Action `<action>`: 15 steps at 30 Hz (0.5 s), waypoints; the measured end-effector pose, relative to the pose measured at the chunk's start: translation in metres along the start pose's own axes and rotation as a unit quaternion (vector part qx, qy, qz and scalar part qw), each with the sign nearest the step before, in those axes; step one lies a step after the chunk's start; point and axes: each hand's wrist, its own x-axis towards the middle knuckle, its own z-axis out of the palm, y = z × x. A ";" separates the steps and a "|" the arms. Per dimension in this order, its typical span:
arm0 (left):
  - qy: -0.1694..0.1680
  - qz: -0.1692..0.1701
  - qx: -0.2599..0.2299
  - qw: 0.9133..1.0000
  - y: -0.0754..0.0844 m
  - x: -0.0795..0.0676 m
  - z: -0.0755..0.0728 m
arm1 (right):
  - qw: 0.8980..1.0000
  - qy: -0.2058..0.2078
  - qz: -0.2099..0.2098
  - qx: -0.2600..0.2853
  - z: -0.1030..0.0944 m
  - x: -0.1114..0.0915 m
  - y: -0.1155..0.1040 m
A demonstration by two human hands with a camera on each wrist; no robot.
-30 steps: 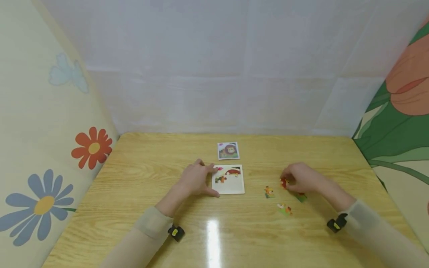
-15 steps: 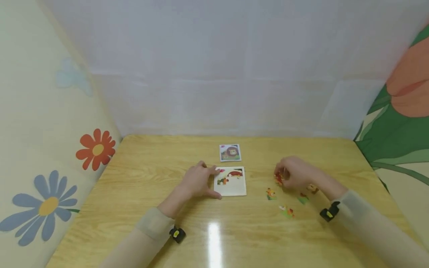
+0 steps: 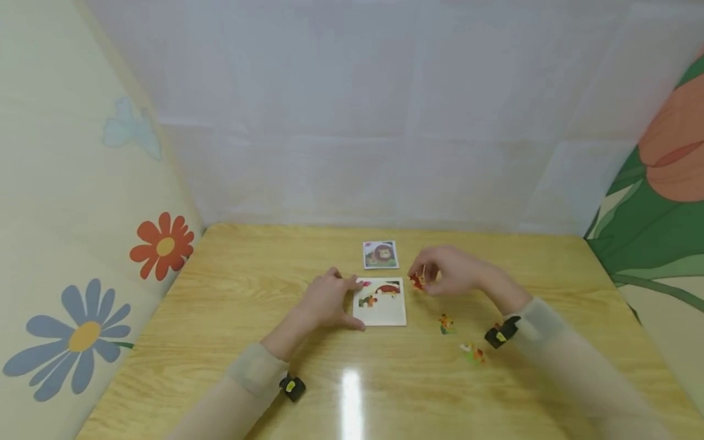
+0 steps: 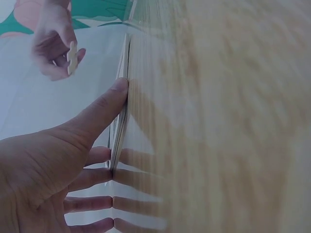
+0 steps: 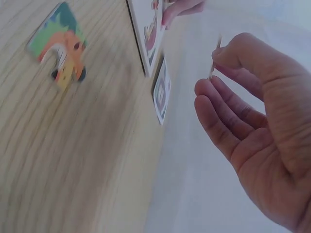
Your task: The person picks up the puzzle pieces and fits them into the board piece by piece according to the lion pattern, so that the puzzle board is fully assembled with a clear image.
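A square white puzzle board point(image 3: 385, 315) lies on the wooden table, with a few picture pieces in its upper part. My left hand point(image 3: 324, 299) rests at its left side, thumb and fingers spread and straight against the edge point(image 4: 119, 126). Just off the board's upper right, my right hand point(image 3: 453, 272) pinches a red-brown puzzle piece point(image 3: 416, 280) between thumb and fingers. The right wrist view shows that piece point(image 5: 215, 57) edge-on, lifted above the table. Its printed face is hidden there.
Behind the board lies a lion picture card point(image 3: 381, 255). Loose puzzle pieces lie to the right, one orange and green point(image 3: 447, 324), another point(image 3: 472, 352) nearer the front. The right forearm covers part of the table. A white cloth point(image 3: 330, 165) hangs behind the table.
My right hand has picked up the red-brown puzzle piece from the loose pieces and carried it left, close to the board. The left hand has stayed at the board's left edge.
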 end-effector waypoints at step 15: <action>-0.001 0.010 0.007 1.000 -0.001 0.000 -0.004 | 0.999 -0.036 0.005 0.004 0.038 0.045 -0.014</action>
